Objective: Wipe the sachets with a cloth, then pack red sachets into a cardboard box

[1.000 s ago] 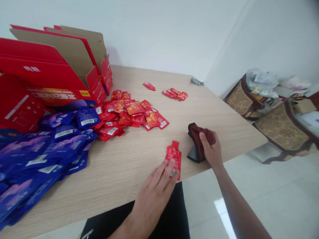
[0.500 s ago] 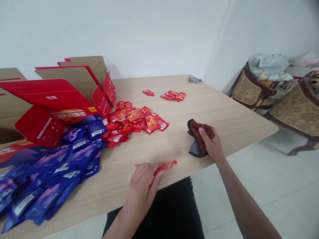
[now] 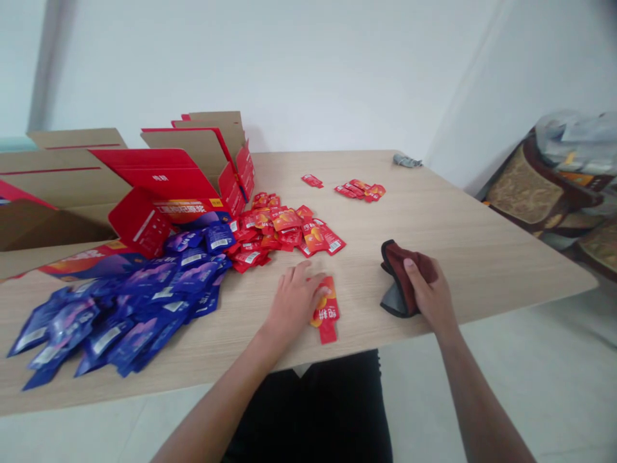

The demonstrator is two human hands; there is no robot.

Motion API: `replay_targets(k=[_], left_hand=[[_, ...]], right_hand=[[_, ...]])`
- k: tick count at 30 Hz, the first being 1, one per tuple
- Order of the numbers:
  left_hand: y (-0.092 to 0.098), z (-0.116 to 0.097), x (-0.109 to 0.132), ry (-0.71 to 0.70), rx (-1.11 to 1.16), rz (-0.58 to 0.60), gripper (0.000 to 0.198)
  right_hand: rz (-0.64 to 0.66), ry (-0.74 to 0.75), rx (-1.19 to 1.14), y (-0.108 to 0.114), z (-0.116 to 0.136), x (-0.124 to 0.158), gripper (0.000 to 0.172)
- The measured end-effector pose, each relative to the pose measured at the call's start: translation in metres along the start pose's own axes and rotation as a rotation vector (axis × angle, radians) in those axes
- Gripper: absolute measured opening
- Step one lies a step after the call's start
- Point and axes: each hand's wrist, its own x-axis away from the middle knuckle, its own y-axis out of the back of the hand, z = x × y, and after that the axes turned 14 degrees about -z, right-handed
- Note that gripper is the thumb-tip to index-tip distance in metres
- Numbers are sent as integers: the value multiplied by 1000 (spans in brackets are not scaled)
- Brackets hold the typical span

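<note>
A red sachet (image 3: pixel 329 310) with an orange picture lies flat near the table's front edge. My left hand (image 3: pixel 295 297) rests beside it with fingers stretched out on the table, the thumb and forefinger touching the sachet's left side. My right hand (image 3: pixel 429 292) is closed around a folded brown cloth (image 3: pixel 405 260) with black edging and a grey underside, held at the table surface. A heap of red sachets (image 3: pixel 289 225) lies beyond my left hand. To its left spreads a pile of blue-purple sachets (image 3: pixel 159 296).
Open red cartons (image 3: pixel 164 177) stand at the back left. Several red sachets (image 3: pixel 361 190) and a single one (image 3: pixel 312 181) lie farther back on the table (image 3: pixel 482 251). A crumpled grey item (image 3: pixel 407 161) is at the far corner. Patterned chairs (image 3: pixel 520 183) stand right, holding plastic bags.
My left hand has put the red sachet down flat on the table, its fingers now spread. My right hand still grips the cloth. The view has turned left.
</note>
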Motion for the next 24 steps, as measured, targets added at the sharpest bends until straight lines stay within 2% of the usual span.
replay_targets(k=[2, 4, 8, 11, 15, 17, 21, 22, 24], left_hand=[[4, -12, 26, -105, -32, -46, 28], [6, -20, 57, -228, -36, -33, 34], [-2, -22, 110, -388, -92, -88, 52], [-12, -15, 127, -472, -118, -120, 49], [-16, -4, 131, -541, -131, -142, 44], [-15, -1, 131, -562, -125, -154, 43], [-18, 1, 130, -552, -50, -241, 38], [-18, 1, 129, -539, -26, -259, 37], [-18, 2, 127, -535, -11, -256, 37]], right_hand=[[7, 10, -3, 0, 0, 1, 52], [9, 14, 14, -1, 1, 1, 51], [-5, 24, 61, -1, 6, 3, 52], [-9, 103, 93, -1, 16, 5, 49], [61, 289, 86, -3, 47, 19, 39], [193, 434, 37, -9, 66, 34, 33], [707, 826, 17, -28, 86, 70, 23], [790, 896, 40, -33, 86, 76, 22], [839, 967, 101, -43, 82, 79, 19]])
